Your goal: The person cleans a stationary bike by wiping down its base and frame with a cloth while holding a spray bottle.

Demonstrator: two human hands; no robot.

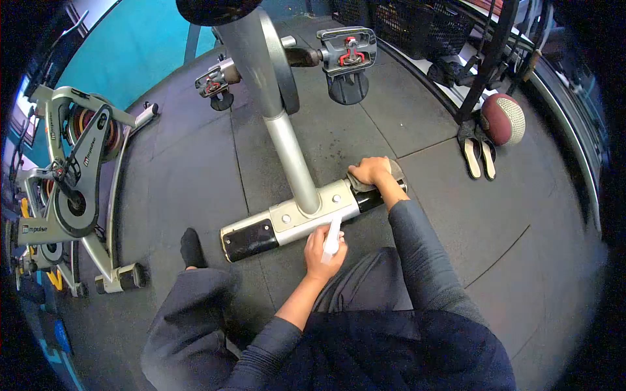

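The right hand (370, 171) was closed over a grey cloth (362, 182) and pressed it on the right end of the bike's base bar (293, 216), which lay on the dark floor mat (456, 215). The left hand (321, 251) was wrapped around a white spray bottle (333, 236), just beside the bar. A pedal (347, 49) stood above.

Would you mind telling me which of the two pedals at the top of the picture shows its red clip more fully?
The right pedal, the larger one lying flat and face-up beside the bike post. The left pedal is smaller in view and tilted.
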